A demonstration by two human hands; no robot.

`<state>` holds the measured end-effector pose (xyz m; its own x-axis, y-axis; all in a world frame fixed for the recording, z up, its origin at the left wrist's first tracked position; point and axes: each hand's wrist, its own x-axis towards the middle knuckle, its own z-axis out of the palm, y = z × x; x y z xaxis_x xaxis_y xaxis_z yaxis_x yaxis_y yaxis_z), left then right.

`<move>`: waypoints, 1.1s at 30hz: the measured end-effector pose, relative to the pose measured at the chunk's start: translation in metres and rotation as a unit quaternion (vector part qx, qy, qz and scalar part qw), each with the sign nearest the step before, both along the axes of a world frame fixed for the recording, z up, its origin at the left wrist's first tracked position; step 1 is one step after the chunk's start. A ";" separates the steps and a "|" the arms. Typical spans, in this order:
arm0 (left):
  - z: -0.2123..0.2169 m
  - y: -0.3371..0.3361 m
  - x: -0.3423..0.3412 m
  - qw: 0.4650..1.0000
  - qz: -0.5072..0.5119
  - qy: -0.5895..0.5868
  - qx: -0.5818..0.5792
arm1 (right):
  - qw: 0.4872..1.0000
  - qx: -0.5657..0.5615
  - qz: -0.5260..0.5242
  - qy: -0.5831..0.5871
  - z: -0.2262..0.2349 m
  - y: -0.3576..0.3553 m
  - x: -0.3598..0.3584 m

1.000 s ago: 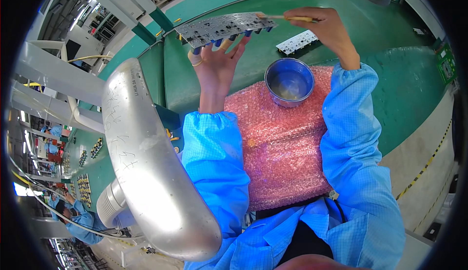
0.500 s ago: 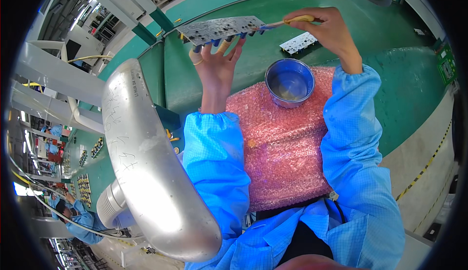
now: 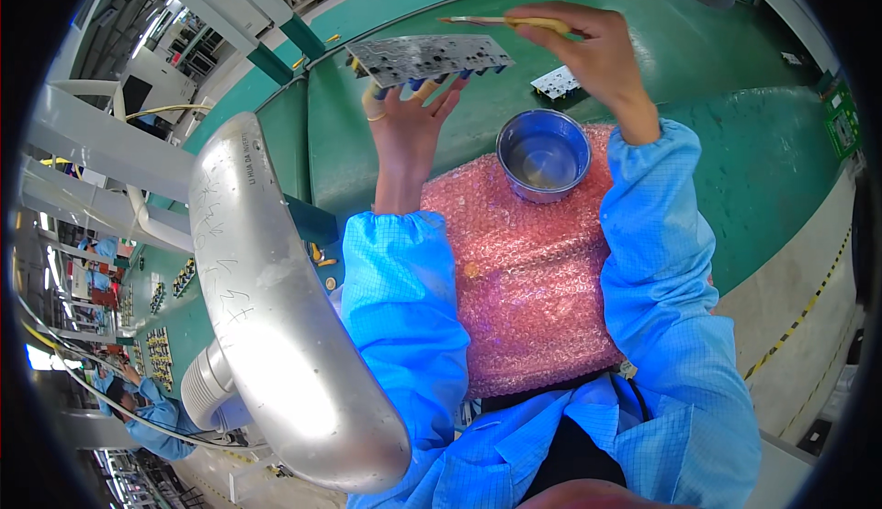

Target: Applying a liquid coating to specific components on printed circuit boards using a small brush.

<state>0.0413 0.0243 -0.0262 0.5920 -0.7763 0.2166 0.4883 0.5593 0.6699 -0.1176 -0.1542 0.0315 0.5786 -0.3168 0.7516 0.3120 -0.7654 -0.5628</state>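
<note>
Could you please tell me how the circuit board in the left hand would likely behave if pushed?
The circuit board is probably stiff, showing no obvious sag above the left hand. Pushed down at its right end, which reaches past that hand, it may tip. The blue parts projecting beneath might snag.

I see the cup point(image 3: 544, 194) on the wrap point(image 3: 533, 298). Behind the cup, one board point(image 3: 555, 82) lies on the table point(image 3: 717, 63); the other board point(image 3: 427, 57) is farther left, in the left hand point(image 3: 409, 130). The hood point(image 3: 289, 325) stands left of the wrap.
</note>
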 end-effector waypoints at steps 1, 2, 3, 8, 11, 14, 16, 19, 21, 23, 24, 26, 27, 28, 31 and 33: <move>-0.003 -0.003 -0.003 1.000 0.000 -0.021 0.003 | 1.000 -0.023 0.001 0.002 -0.003 0.003 0.006; -0.006 -0.005 -0.005 0.999 -0.001 -0.043 0.006 | 0.999 -0.047 0.003 0.004 -0.005 0.004 0.009; -0.008 -0.007 -0.006 1.000 0.007 -0.019 0.000 | 0.999 -0.046 0.002 0.004 -0.003 0.004 0.006; -0.007 -0.002 0.000 0.997 0.069 -0.037 0.014 | 0.998 -0.018 0.049 0.039 0.006 0.000 -0.011; -0.007 -0.006 -0.005 0.998 0.025 -0.043 0.023 | 0.999 -0.035 0.021 -0.022 0.003 0.011 0.004; -0.008 -0.009 -0.013 0.998 0.023 -0.044 0.037 | 0.997 -0.053 0.040 0.028 0.001 0.015 0.006; -0.006 -0.007 -0.010 0.998 0.045 -0.031 0.043 | 0.996 -0.046 0.059 0.046 0.009 0.009 -0.008; -0.008 -0.003 -0.004 0.997 0.049 -0.038 0.043 | 0.997 -0.032 0.065 0.026 0.013 0.009 -0.012; -0.008 -0.004 -0.006 0.998 0.043 -0.038 0.042 | 0.998 -0.027 0.049 -0.012 0.013 0.014 -0.008; -0.011 -0.009 -0.010 0.996 0.008 -0.073 0.040 | 0.999 -0.018 0.038 -0.020 0.008 0.022 0.002; -0.012 -0.011 -0.011 0.996 0.006 -0.073 0.040 | 0.999 -0.018 0.036 -0.020 0.009 0.022 0.000; -0.012 -0.009 -0.012 0.998 0.024 -0.048 0.018 | 0.996 -0.027 0.077 0.044 0.012 0.023 -0.004; -0.012 -0.008 -0.010 0.998 0.026 -0.048 0.019 | 0.996 -0.026 0.079 0.044 0.015 0.020 -0.008; -0.010 -0.005 -0.007 0.998 0.028 -0.042 0.022 | 0.995 -0.022 0.089 0.042 0.018 0.014 -0.015; -0.010 -0.005 -0.005 0.998 0.026 -0.053 0.035 | 0.997 -0.012 0.078 -0.011 0.019 0.019 -0.012; -0.011 -0.009 -0.010 0.996 0.019 -0.070 0.044 | 0.997 -0.006 0.054 -0.061 0.014 0.026 -0.004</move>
